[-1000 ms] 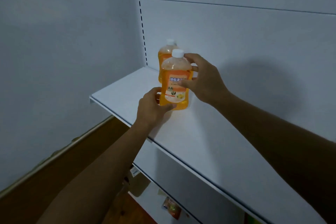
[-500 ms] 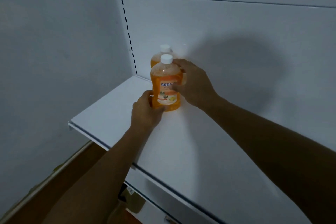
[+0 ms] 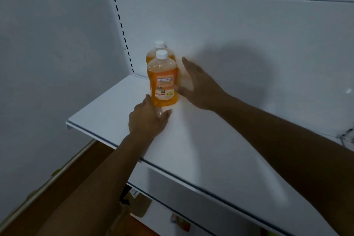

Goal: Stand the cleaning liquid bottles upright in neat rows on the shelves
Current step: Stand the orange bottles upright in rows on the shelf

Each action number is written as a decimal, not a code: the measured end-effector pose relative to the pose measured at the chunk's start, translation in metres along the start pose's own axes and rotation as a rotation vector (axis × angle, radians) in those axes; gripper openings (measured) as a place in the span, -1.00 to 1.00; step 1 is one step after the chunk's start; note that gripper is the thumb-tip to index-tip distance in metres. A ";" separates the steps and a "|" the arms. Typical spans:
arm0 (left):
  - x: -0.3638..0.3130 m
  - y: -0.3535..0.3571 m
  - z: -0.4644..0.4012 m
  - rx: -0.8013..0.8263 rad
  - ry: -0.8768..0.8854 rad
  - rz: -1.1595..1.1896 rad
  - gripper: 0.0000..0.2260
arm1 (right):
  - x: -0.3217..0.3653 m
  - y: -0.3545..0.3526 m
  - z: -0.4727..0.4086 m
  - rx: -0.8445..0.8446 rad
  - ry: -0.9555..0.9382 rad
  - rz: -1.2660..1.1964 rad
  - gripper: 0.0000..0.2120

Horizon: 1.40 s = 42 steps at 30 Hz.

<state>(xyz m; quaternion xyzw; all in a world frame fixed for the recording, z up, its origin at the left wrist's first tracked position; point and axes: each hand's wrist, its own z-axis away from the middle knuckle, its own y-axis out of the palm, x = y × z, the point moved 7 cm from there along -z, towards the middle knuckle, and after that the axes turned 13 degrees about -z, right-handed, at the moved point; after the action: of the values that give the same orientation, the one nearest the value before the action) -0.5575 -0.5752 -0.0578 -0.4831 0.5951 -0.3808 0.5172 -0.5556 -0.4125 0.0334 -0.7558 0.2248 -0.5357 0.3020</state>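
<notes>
**Two orange bottles upright at shelf's back-left corner, both hands beside the front one**

Front bottle (image 3: pixel 163 80): orange liquid, white cap, orange-and-white label facing the camera. Stands upright on the white shelf (image 3: pixel 201 149), near the back-left corner. Rear bottle (image 3: pixel 160 51) stands upright directly behind it, close to the back panel (image 3: pixel 229 34); mostly hidden, only its white cap and orange shoulders show. The two line up front to back.

Left hand (image 3: pixel 148 119): at the base of the front bottle, on its front-left side. Fingers lie fairly straight and low along the shelf, fingertips reaching under the bottle's front edge, thumb up against the lower left side of the bottle. Touching it, not wrapped round it; released rather than grasping.

Right hand (image 3: pixel 199 84): spread, fingers straight and pointing up and back, just right of the front bottle. Thumb tip at the bottle's right side near the label; contact is blurred, cannot tell for sure. It holds nothing.

Both forearms reach in from the shelf's front edge. A slotted upright (image 3: pixel 120 23) runs up from the back-left corner. A lower shelf (image 3: pixel 164 222) shows below the front edge, with blurred items on it, and brown floor (image 3: pixel 63 188) at lower left.
</notes>
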 end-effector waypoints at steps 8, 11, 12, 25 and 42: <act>-0.068 -0.022 0.106 0.060 0.112 -0.082 -0.25 | -0.002 -0.046 0.108 0.038 0.049 0.223 -0.30; -0.106 -0.026 0.157 0.060 0.174 -0.096 -0.27 | -0.009 -0.064 0.165 0.051 0.065 0.260 -0.30; -0.118 -0.027 0.173 0.059 0.192 -0.084 -0.27 | -0.010 -0.072 0.186 0.043 0.067 0.264 -0.30; -0.275 -0.044 0.330 0.048 0.532 0.061 -0.33 | -0.025 -0.192 0.386 -0.132 0.199 0.292 -0.32; -0.399 -0.044 0.424 0.103 0.836 0.246 -0.49 | -0.093 -0.293 0.569 -0.533 0.478 0.192 -0.59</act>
<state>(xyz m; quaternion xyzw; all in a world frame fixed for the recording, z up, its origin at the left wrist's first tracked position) -0.1337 -0.1795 0.0087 -0.1866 0.7867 -0.5083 0.2966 -0.0432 -0.0181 0.0360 -0.6370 0.4906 -0.5889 0.0822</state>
